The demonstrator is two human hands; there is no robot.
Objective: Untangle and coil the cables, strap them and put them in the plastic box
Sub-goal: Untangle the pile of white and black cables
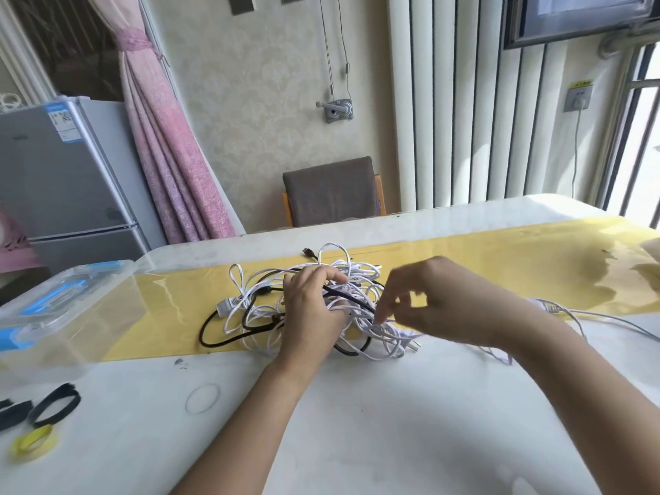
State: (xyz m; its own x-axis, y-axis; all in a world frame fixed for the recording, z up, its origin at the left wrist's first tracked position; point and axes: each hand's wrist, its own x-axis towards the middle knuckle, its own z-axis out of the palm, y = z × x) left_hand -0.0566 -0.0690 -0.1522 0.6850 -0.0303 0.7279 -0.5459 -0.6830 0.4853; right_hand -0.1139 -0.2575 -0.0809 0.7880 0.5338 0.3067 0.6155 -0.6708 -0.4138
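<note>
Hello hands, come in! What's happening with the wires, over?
Left hand grips the cable tangle. Right hand picks at a white cable, grip blurred. Nothing coiled yet; straps and plastic box wait left. Over.

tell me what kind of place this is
Most likely a room in a home: a small fridge, a tied-back pink curtain and a cushioned chair show beyond the table.

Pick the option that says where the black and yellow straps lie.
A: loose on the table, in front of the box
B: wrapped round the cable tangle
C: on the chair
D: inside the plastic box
A: the black straps and yellow strap lie loose on the table, nearer the person than the plastic box and apart from the cable tangle.
</note>
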